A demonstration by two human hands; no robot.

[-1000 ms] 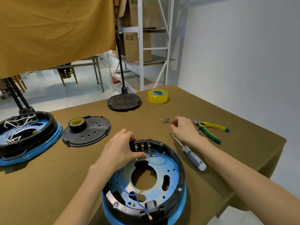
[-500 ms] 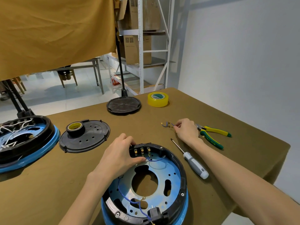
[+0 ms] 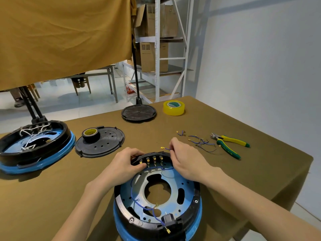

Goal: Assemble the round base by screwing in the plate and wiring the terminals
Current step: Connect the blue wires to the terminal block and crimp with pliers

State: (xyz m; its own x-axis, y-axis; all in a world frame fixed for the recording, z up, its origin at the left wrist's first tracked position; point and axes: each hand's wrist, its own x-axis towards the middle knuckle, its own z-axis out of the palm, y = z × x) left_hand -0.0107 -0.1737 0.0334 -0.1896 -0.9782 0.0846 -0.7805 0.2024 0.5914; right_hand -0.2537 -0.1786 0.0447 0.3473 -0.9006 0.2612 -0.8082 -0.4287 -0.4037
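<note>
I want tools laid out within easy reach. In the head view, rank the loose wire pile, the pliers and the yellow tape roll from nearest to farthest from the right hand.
From the right hand:
1. Loose wire pile, just beyond it to the right.
2. Pliers, further right.
3. Yellow tape roll, at the table's far edge.

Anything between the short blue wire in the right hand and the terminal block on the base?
Nothing visible. The right hand pinches the short blue wire just above the far rim of the round base, with open air down to the terminal block. The left hand grips the block's left end, beside the path.
</note>
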